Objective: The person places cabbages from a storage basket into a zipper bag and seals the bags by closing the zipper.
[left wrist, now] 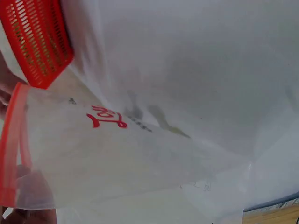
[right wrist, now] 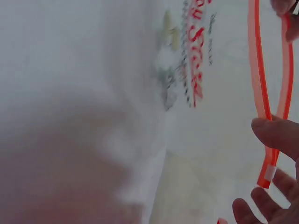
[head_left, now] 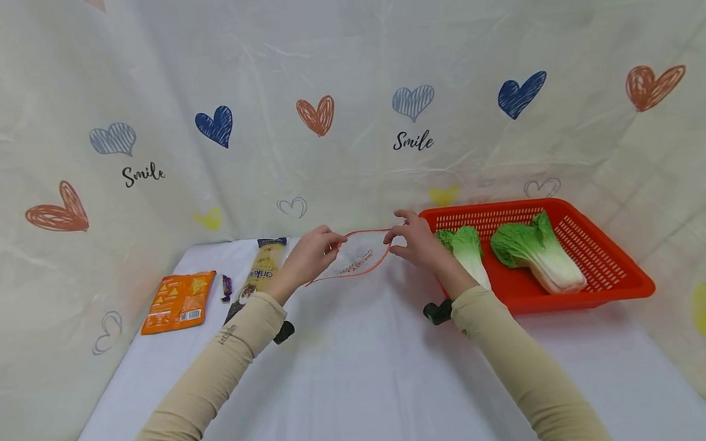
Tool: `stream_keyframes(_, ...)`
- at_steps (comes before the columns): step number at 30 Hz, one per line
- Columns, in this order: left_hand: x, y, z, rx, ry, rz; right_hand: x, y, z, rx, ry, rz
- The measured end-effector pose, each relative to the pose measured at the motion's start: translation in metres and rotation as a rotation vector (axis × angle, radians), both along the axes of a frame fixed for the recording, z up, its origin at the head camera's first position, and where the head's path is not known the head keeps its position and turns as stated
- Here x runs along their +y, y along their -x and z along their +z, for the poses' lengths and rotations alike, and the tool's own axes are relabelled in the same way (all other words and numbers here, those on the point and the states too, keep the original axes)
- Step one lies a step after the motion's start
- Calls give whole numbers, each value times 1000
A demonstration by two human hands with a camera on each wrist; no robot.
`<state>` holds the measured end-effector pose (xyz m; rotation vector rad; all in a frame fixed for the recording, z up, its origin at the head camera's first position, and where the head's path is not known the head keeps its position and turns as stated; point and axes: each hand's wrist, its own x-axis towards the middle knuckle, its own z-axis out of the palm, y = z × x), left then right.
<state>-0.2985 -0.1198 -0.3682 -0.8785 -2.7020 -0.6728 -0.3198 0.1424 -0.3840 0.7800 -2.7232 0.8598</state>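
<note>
A clear zip bag point(head_left: 345, 263) with a red-orange zip strip and red print is held up between both hands over the white table. Its mouth is spread into a wide loop. My left hand point(head_left: 314, 253) pinches the strip at the left end, and in the left wrist view its fingers point(left wrist: 35, 189) show partly through the plastic. At the opposite end my right hand point(head_left: 419, 243) grips the strip. Up close in the right wrist view, the thumb point(right wrist: 275, 133) lies across the strip near its white slider point(right wrist: 270, 172), other fingers spread apart below. Nothing shows inside the bag.
On the right stands a red plastic basket point(head_left: 623, 276) with two cabbages, one a napa cabbage point(head_left: 541, 253). At left lie an orange packet point(head_left: 177, 303), a small purple wrapper point(head_left: 226, 288) and a yellow noodle-like pack point(head_left: 265, 266). A patterned curtain point(head_left: 359, 64) hangs behind.
</note>
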Motion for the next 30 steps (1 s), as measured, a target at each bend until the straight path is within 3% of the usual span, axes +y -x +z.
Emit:
stream_keyframes(2, 2, 1, -5, 0, -41, 42, -3, -5, -4, -4, 52, -35)
stream_keyframes(5, 9, 1, -10, 32, -99, 86, -11, -13, -9, -5, 137, -165)
stream_keyframes(9, 20, 1, -13, 114, -130, 115, -22, -21, -14, -32, 223, -311)
stream_keyframes(15, 31, 0, -13, 215, -128, 134, -29, -27, -18, -172, 171, -262)
stream_keyframes(19, 33, -2, -7, 272, -120, 151, -28, -26, -23, -184, 130, -252)
stream_keyframes(24, 29, 1, 6, 525, -112, 176, -27, -22, -25, -272, 175, -282)
stream_keyframes(26, 27, 1, 9, 589, -99, 166, -27, -23, -24, -300, 200, -285)
stream_keyframes(28, 25, 1, 10, 565, -68, 150, -27, -23, -25, -297, 208, -285)
stream_keyframes(30, 23, 1, 9, 462, -24, 139, -28, -22, -26, -285, 213, -283)
